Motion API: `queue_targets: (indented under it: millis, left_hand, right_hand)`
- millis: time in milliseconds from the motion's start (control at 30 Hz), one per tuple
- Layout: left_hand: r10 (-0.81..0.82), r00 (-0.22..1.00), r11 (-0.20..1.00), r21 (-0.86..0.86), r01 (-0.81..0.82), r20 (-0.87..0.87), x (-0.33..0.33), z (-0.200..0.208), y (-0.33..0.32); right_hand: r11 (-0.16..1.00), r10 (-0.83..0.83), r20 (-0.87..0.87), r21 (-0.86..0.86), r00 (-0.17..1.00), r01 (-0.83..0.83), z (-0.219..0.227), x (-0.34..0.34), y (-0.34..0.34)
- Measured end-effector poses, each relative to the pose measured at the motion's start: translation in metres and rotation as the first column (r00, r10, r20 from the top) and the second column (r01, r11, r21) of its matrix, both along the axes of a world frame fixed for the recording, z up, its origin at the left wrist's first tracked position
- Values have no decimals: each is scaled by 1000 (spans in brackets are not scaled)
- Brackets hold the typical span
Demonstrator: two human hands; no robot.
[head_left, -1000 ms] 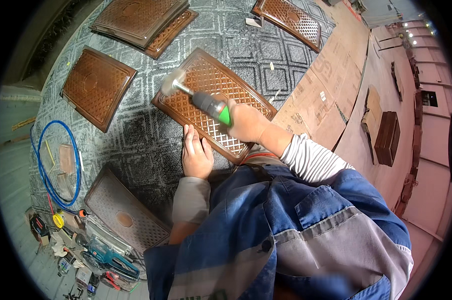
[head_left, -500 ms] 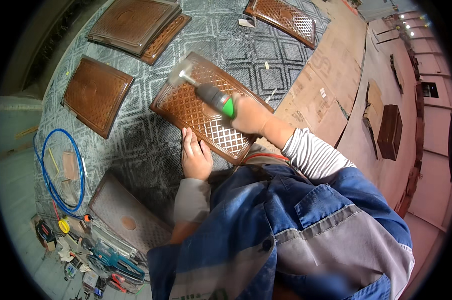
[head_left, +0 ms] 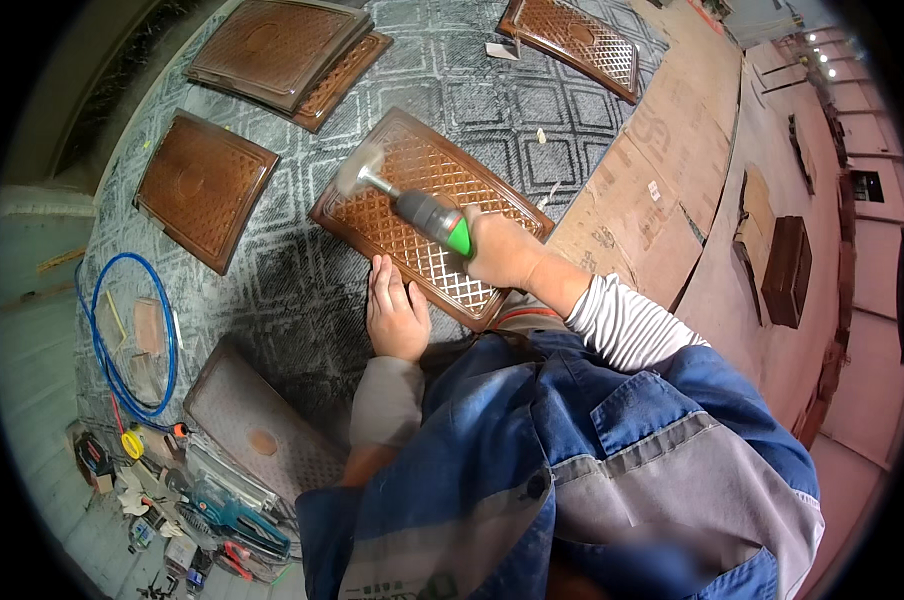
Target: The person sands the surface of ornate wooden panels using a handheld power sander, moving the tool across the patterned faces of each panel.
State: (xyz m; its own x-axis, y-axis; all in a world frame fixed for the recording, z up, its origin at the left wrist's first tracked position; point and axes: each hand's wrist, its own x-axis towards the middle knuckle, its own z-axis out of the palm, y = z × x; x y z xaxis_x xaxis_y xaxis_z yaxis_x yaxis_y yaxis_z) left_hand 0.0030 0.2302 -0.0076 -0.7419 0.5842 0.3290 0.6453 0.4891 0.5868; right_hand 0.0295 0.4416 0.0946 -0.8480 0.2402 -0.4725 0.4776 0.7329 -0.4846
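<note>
Edged toward seven o'clock, the drill point(head_left: 427, 215) my right hand point(head_left: 507, 250) grips works an unfinished-looking brown panel point(head_left: 417, 252); left hand point(head_left: 398, 318) outstretched against it; grey panel point(head_left: 244, 405), eight o'clock, seemingly undone.

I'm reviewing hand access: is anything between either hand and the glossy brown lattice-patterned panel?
Left hand: nothing visible; its fingertips touch the near edge of the panel. Right hand: the black and green cylindrical power tool it holds lies between, its blurred head over the panel's left end.

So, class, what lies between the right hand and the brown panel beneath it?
In the head view, a power tool lies between the right hand and the brown panel, its tip blurred.
</note>
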Motion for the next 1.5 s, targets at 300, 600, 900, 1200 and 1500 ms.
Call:
queue_targets:
  millis: [300, 600, 900, 1200, 1500]
  left_hand:
    - [-303, 953, 953, -5, 303, 12, 6, 12, -1]
    - [-307, 948, 888, -331, 319, 88, 19, 27, 24]
    - [-299, 953, 947, -135, 290, -50, -64, 2, 24]
    - [-173, 979, 975, -158, 155, -110, -68, -6, 21]
    - [-168, 982, 978, -137, 155, -89, -66, -4, 21]
  right_hand:
    - [997, -69, -103, -44, 992, 65, 13, 19, 23]
    - [823, -538, 104, -147, 836, 548, 62, 107, 62]
    - [930, -361, -72, 44, 930, 365, 24, 161, 67]
    - [990, -132, 123, -43, 984, 138, 15, 166, 12]
    - [977, -201, 17, 77, 980, 199, 10, 154, 52]
